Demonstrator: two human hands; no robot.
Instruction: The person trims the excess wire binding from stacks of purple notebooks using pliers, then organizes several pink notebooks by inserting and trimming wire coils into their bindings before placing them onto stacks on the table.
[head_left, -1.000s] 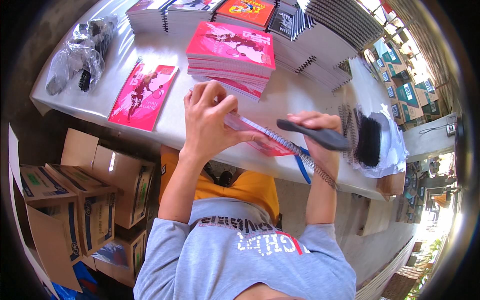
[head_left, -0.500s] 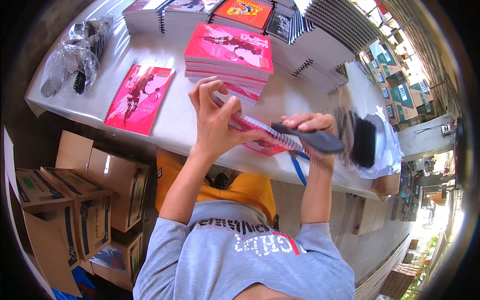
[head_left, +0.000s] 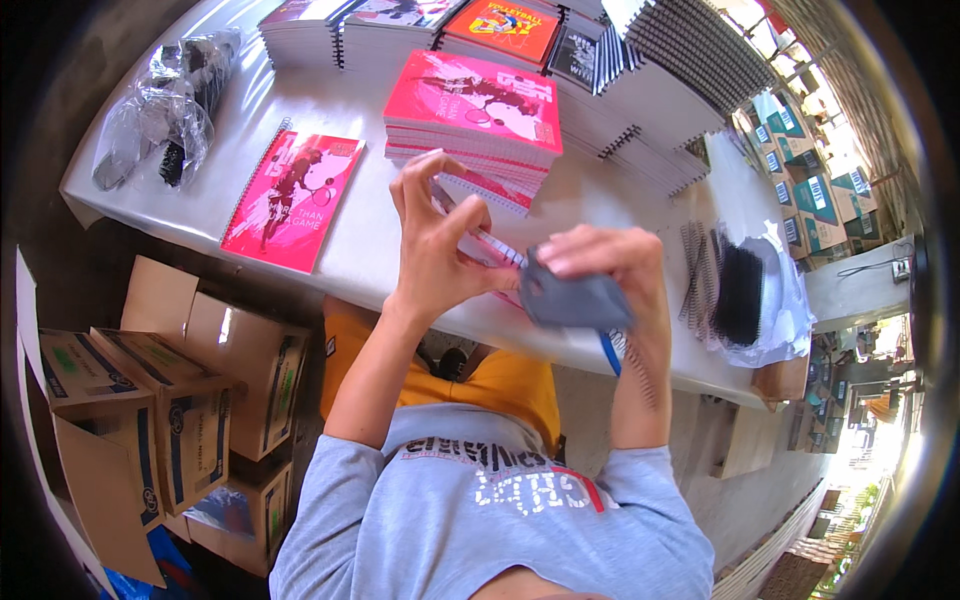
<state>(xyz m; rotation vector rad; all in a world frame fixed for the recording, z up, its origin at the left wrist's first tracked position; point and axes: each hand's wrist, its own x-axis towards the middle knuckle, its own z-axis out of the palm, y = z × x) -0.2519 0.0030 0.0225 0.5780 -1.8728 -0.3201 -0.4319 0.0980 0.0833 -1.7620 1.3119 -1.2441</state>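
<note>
The table's smooth, pale top is giving off a soft sheen. Near its left edge, a clear plastic bag is wrinkling and glinting. By the front edge, the pink notebook is showing a smooth cover; behind, the notebook stack is pairing slick covers with matt paper edges. The grey tool is looking smooth and dull, though blurred. Below the front edge, brown cardboard boxes are looking mostly matt, and the shirt's soft cloth is creasing.
</note>
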